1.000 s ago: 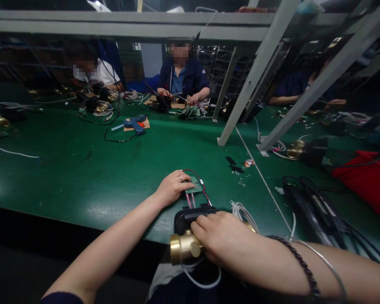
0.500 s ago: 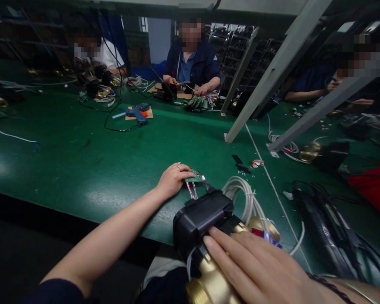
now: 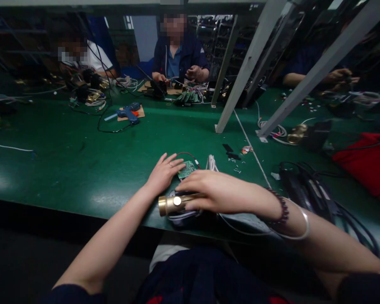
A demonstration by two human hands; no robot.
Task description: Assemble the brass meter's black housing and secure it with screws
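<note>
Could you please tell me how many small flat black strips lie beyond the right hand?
2: the farther flat black strip lies on the green bench, left of a crumpled orange-white scrap; the nearer flat black strip just this side. The right hand could hide more.

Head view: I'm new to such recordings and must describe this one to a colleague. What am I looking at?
There is no machine here: a person works bare-handed, and a camera worn on their head looks forward and down. The left hand is spread, its fingertips at the edge of a green circuit board. The right hand is closed on a brass fitting near the front edge of the green bench; what lies beneath that hand is mostly hidden. Also on the bench are a blue glue gun farther off, small black strips and, to the right, a black bundle with cables. A co-worker is across the bench.
</note>
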